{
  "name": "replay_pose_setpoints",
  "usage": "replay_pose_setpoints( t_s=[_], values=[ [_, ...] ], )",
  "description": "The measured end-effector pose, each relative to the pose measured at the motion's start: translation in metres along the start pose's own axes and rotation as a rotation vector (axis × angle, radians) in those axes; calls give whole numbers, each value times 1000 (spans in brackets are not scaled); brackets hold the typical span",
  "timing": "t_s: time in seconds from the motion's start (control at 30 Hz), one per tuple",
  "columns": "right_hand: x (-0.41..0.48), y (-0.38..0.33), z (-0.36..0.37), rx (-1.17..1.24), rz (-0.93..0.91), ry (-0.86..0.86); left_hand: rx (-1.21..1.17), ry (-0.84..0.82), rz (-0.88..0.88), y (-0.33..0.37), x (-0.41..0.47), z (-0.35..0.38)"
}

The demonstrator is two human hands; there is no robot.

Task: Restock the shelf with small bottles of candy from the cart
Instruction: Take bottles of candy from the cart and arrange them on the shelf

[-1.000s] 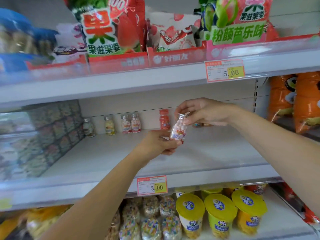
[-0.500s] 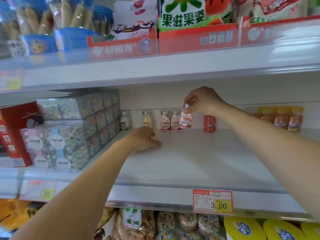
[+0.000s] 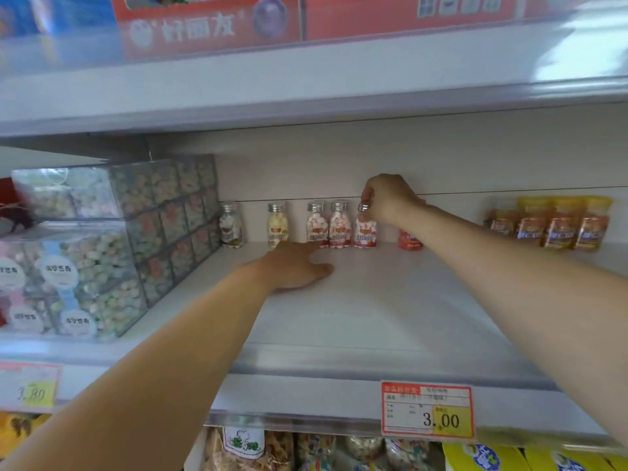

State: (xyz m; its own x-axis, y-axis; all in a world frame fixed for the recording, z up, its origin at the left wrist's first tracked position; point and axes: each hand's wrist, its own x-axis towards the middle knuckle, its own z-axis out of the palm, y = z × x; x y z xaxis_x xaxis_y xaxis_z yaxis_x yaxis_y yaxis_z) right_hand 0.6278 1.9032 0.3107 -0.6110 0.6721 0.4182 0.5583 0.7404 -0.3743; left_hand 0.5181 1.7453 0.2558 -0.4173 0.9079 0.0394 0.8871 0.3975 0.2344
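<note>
My right grip pinches the cap of the bottle at the back of the shelf, just right of its twins; my left grip rests flat on the shelf, holding nothing. I judge the base should sit flat before I let go; the bottle stands upright, long axis vertical, cap up.
</note>
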Motion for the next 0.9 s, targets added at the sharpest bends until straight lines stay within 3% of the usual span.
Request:
replay_pose_setpoints(
  t_s=[0.27, 0.77, 0.9],
  values=[
    [-5, 1, 5, 45, 34, 73, 32, -32, -30, 4, -2, 3],
    [-24, 0, -1, 34, 163, -4, 107, -52, -18, 13, -15, -7],
    [-69, -2, -43, 10, 31, -17, 240, -119, -77, 29, -33, -17]
  ],
)
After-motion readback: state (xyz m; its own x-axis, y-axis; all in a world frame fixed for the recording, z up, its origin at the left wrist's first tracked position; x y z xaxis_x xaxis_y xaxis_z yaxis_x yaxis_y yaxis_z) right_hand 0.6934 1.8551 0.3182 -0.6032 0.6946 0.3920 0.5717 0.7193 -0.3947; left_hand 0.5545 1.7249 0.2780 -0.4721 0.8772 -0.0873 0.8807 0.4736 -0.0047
